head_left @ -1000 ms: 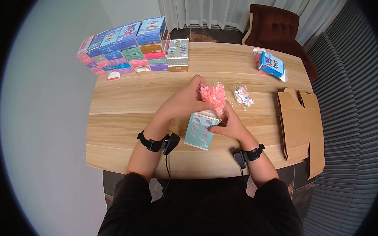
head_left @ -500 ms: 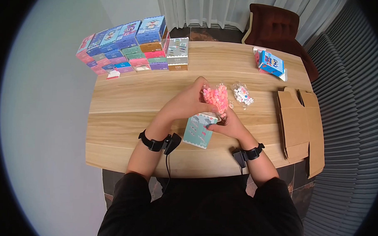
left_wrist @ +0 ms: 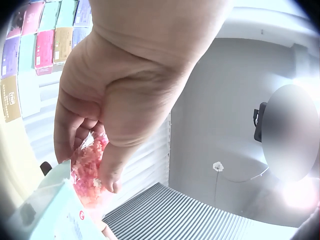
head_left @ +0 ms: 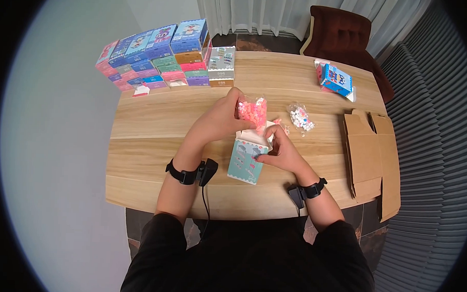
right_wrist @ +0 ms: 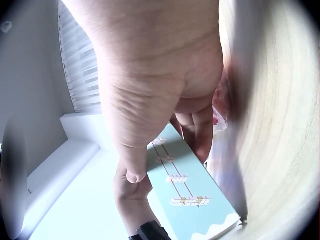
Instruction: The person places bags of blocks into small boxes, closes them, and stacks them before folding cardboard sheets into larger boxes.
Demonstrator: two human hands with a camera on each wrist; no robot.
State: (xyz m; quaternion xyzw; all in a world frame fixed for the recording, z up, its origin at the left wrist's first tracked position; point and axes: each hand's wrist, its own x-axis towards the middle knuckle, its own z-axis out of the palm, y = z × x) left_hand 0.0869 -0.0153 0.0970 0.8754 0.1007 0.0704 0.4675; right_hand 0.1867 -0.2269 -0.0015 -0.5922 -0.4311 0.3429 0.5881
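A clear bag of pink and white pieces [head_left: 252, 113] is pinched in the left hand [head_left: 216, 117], just above the open top of a mint-green box [head_left: 246, 162]. In the left wrist view the thumb and fingers hold the same bag [left_wrist: 89, 172] over the box's edge. The right hand [head_left: 284, 153] grips the box by its upper right side, thumb on the printed face, as the right wrist view also shows on the box [right_wrist: 187, 185]. Behind the right fingers, some pink pieces [head_left: 278, 122] lie on the table.
A bag of white and coloured pieces [head_left: 301, 118] lies right of the hands. Stacked boxes [head_left: 159, 56] stand at the back left. A blue box [head_left: 336, 80] is at the back right, flattened brown cardboard [head_left: 369, 156] along the right edge, and a brown chair [head_left: 340, 36] behind the table.
The left hand has moved left and slightly up with its bag, uncovering the box's white flaps and pink pieces behind the right hand. The right hand still grips the box.
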